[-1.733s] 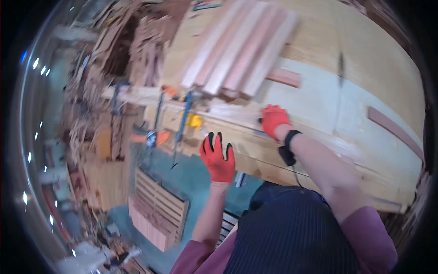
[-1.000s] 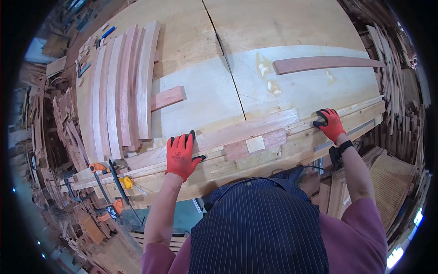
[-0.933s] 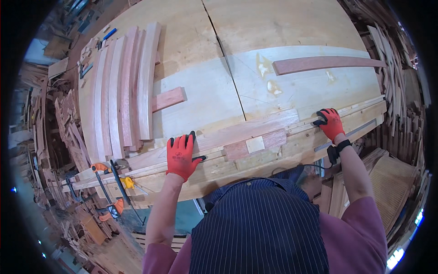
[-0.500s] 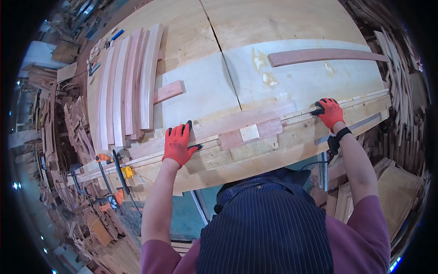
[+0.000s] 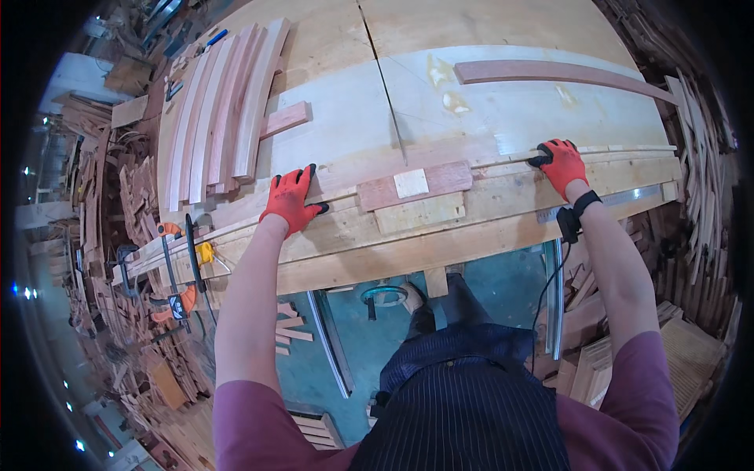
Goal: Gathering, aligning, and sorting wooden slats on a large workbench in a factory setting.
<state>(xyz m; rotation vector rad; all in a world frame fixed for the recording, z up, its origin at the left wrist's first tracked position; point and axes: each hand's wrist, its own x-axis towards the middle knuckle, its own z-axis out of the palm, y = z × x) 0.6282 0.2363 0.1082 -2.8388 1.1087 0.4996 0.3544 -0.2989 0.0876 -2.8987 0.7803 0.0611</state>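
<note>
A long pale wooden fence (image 5: 330, 253) of layered strips crosses the near side of a wooden saw table (image 5: 306, 55). My left hand (image 5: 290, 200), in a red glove with black fingertips, lies across its upper strips, fingers stretched forward and thumb apart. My right hand (image 5: 562, 166), gloved alike, curls its fingers over the fence farther right. Between them a reddish wood block (image 5: 444, 180) with a pale square patch (image 5: 411, 184) sits on the fence. A flat pinkish board (image 5: 338, 177) lies just beyond the fence. Behind the block, what looks like a thin saw blade (image 5: 397, 135) stands at the slot.
Several pinkish boards (image 5: 224, 110) lie side by side at left, near a short offcut (image 5: 284, 119). One long reddish board (image 5: 550, 72) lies far right. Orange-handled clamps (image 5: 179, 275) hang at the fence's left end. A handwheel (image 5: 385, 296) shows below the table.
The view has tilted and shifted, so the floor, handwheel and my legs now show below the table. Both hands keep nearly the same places along the fence.
</note>
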